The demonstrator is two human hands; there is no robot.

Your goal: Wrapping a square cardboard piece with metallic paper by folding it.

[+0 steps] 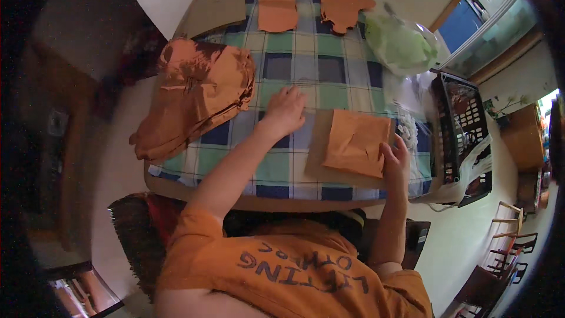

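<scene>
A flat, orange-brown, roughly square piece (356, 144), creased at its middle, lies at the near right of the checked cloth. My right hand (397, 159) grips its right edge, thumb on top. My left hand (286, 111) rests palm down on the cloth, fingers bent forward and thumb apart from them. Just beyond its fingertips are some thin, dark strands (303, 81), too fine to identify. To the left lies a large stack of orange-brown cut sheets (197, 97) with curved edges.
More orange-brown cut-outs (344, 3) and a tan flat board (215, 15) lie at the far side. A green-tinted plastic bag (400, 47) and a white bundle (408, 132) sit along the right. Beyond the table's right edge stands a black plastic crate (465, 118).
</scene>
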